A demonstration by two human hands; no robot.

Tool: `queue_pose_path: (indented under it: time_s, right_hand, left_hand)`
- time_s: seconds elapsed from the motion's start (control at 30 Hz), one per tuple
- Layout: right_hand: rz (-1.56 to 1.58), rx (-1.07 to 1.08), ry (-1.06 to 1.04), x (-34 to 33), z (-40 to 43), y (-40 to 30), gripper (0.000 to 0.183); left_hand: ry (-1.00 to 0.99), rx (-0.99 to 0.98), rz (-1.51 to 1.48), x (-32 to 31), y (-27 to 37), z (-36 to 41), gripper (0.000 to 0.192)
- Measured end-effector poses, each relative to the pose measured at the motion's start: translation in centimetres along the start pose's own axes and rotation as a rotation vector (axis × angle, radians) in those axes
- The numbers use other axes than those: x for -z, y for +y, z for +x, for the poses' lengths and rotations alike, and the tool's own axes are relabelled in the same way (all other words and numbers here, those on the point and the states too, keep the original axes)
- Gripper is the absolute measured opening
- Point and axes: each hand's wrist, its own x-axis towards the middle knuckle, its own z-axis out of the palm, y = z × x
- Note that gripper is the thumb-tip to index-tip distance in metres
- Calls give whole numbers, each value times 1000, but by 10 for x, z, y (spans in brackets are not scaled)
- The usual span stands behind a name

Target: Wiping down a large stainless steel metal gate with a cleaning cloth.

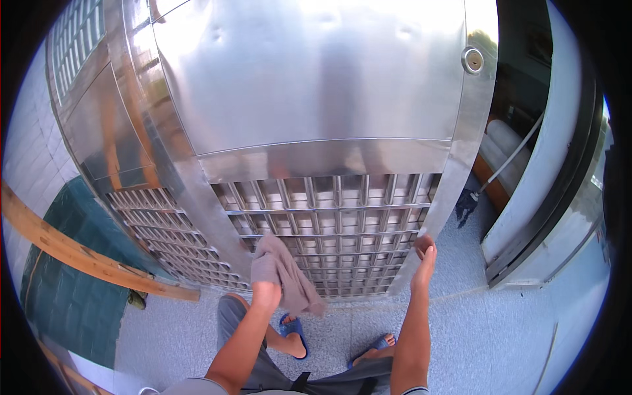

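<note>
My left hand (267, 295) is closed on a greyish-pink cloth (291, 276), held against or just before the lower grille (340, 237) of a stainless steel door (316, 89). Part of the cloth hangs down to the right. At the door's right edge my right hand (425, 264) rests flat or nearly so on the steel frame, its fingers pointing up and no object visible in it. A round lock cylinder (472, 60) sits high on the door's right side.
A wooden beam (89, 254) slants along the left, over green tiles (74, 306). Right of the door is an opening with a mop (469, 200) leaning inside. A second door leaf (533, 163) stands further right. My feet wear blue slippers (296, 338).
</note>
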Motion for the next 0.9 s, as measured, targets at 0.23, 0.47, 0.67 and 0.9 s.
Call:
queue_pose_path:
  time_s: [0.23,0.47,0.67,0.9]
  right_hand:
    - [-11,-3,1,-9,-3,-4,41]
    - [-50,15,5,-9,-4,1,38]
    - [-73,29,27,-7,4,10,36]
    - [-77,24,18,-9,1,3,37]
  left_hand:
    - [256,-7,63,-67,5,50,9]
    - [282,-610,1054,-76,-15,48,5]
    - [45,-680,1523,-22,-18,50,21]
    - [-5,-486,1931,7,-12,34,26]
